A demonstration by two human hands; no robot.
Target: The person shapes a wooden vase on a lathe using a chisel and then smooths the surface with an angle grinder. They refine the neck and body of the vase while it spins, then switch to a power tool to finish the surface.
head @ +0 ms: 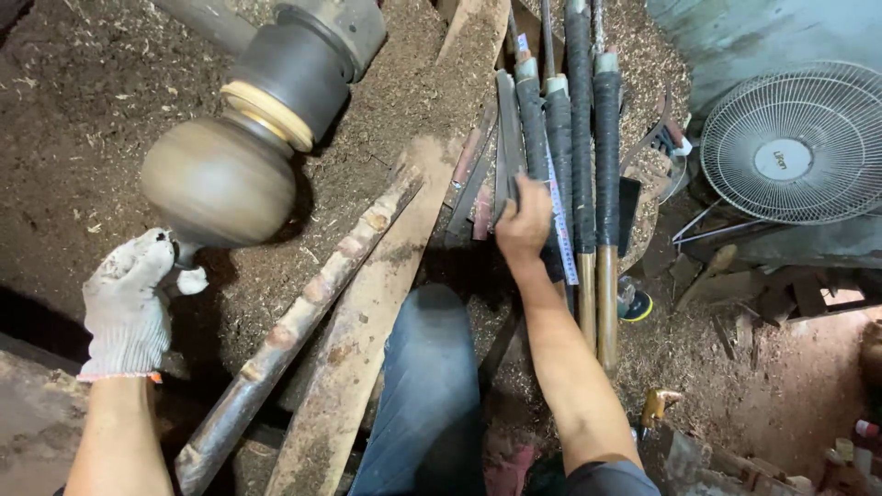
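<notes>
My left hand (129, 298), in a white knit glove, rests against the near underside of a round dark wooden piece (220, 179) that is blurred as if spinning on a lathe chuck (299, 69). My bare right hand (524, 220) reaches forward onto a row of long turning tools (579, 138) with black-wrapped handles, its fingers curled over one handle. A steel ruler (560, 225) lies among those tools beside my fingers. Whether the gloved fingers hold anything is hidden.
A long rough wooden bar (303, 312) and a plank (386, 276) run diagonally over sawdust. My knee in blue trousers (432, 386) is below. A white fan (799, 142) stands at the right, with wood scraps and small tools around it.
</notes>
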